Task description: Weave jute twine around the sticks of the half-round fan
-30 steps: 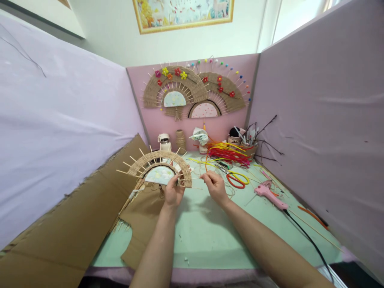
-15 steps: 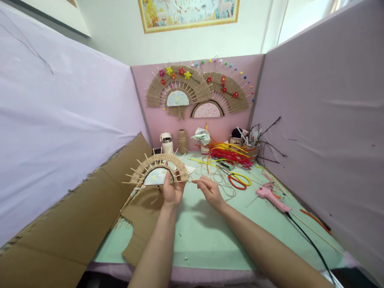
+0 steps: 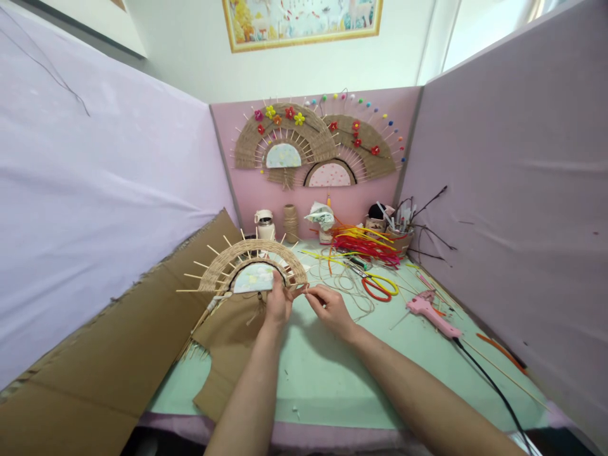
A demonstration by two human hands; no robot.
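Observation:
A small half-round woven fan (image 3: 219, 271), with thin sticks jutting past its twine weave and a pale blue patterned half-circle (image 3: 254, 278) at its centre, is held upright over the table. My left hand (image 3: 279, 305) grips its lower right part, thumb in front, other fingers mostly hidden behind. At the fan's lower right corner, my right hand (image 3: 332, 309) is closed in a pinch on a thin strand that looks like twine (image 3: 307, 289). Both hands' fingertips nearly meet there. A dark cord with loose ends (image 3: 256, 309) hangs below the fan.
Scissors (image 3: 380, 286), loose twine and red and yellow pipe cleaners (image 3: 365, 244) lie beyond my right hand. A pink glue gun (image 3: 434, 315) with a black cable rests at right. Cardboard (image 3: 142, 342) leans at left. A twine spool (image 3: 290, 223) and white bottle (image 3: 265, 225) stand behind.
The fan's stick-lined left end has moved further left and its right end has come to my right fingers. My left hand has shifted slightly right, nearer my right hand.

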